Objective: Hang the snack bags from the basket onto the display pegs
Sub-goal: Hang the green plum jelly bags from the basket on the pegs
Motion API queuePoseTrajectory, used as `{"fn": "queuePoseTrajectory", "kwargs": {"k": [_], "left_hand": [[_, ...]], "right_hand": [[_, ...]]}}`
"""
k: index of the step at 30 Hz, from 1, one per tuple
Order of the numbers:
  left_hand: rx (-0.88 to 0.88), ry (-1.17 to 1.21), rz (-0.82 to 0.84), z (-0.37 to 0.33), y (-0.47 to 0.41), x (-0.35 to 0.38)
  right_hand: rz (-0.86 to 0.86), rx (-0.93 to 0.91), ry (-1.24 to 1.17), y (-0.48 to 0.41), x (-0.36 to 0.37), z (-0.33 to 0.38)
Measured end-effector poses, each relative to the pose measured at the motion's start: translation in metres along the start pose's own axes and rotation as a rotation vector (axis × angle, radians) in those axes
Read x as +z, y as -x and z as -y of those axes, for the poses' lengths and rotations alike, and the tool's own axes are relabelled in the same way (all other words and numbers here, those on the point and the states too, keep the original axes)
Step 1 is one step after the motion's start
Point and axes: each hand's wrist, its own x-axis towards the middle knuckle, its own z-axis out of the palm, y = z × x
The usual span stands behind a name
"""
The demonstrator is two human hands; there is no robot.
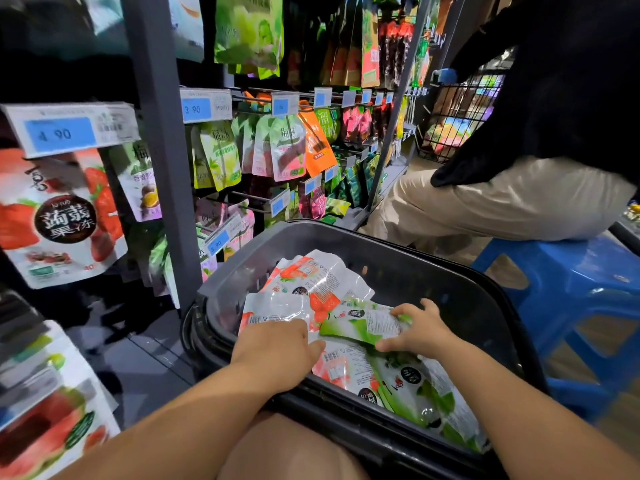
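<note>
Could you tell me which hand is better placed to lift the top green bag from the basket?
Probably the right: the right hand pinches the green bag, while the left hand rests on a red-and-white bag.

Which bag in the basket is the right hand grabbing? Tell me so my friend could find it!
Look in the big dark basket below the snack rack. On top of the pile, near the middle, lies the green bag pinched by the right hand. Its neighbours toward the rack are red-and-white strawberry bags, and the other green bags lie nearer the person.
</note>
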Motion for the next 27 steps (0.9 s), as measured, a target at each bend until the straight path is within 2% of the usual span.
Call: {"fn": "queuePoseTrajectory", "kwargs": {"k": [3,8,13,17,19,21,27], "left_hand": [[0.003,0.009,0.003,0.001,-0.001,0.001],[0.006,0.011,-0.007,0.002,-0.001,0.002],[0.017,-0.012,-0.035,0.002,-0.001,0.004],[0.016,-0.007,-0.027,0.002,-0.002,0.005],[0.010,0.005,0.001,0.003,-0.002,0.004],[-0.002,0.017,0.030,0.003,-0.004,0.004],[-0.029,0.098,0.070,0.000,-0.004,-0.002]], "right_hand": [[-0.020,-0.130,0.115,0.002,-0.003,0.001],[-0.234,-0.306,0.174,0.007,-0.008,0.006],[-0.450,-0.381,0.282,0.009,-0.008,0.004],[-0.620,-0.391,0.206,0.010,-0.015,0.005],[-0.627,-0.366,0.114,0.014,-0.019,0.006],[-0.562,-0.293,-0.047,0.017,-0.020,0.009],[-0.304,-0.319,-0.810,0.038,-0.016,0.036]]}}
